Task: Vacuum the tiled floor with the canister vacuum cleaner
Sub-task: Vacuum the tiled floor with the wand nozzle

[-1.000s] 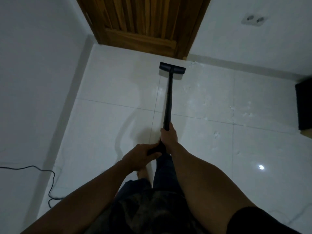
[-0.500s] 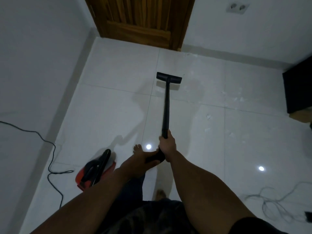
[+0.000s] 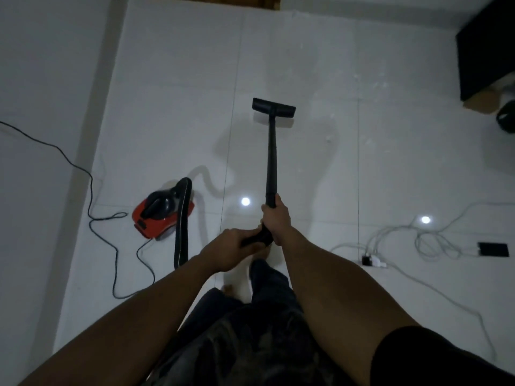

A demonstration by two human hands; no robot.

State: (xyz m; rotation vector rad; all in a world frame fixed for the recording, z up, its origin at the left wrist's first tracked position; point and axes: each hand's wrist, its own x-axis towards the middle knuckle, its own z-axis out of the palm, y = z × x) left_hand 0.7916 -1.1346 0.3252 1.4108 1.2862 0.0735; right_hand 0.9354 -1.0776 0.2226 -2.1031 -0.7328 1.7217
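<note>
Right hand (image 3: 276, 218): wrapped around the upper end of the black wand (image 3: 271, 160).
Left hand (image 3: 232, 247): closed on the handle (image 3: 256, 238) just behind the right.
Nozzle (image 3: 273, 107): flat on the white tiled floor (image 3: 306, 65), ahead of the person.
Red vacuum (image 3: 161, 213): on the floor to the left, hose (image 3: 181, 227) and cord (image 3: 92, 207) attached.
Right side: white cables (image 3: 434, 240).

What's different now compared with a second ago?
The floor nozzle has been drawn back from the wooden door toward the person, and the view has backed off with it, bringing the red canister and loose cables into sight. Unchanged: the left hand and right hand keep gripping the wand.
</note>
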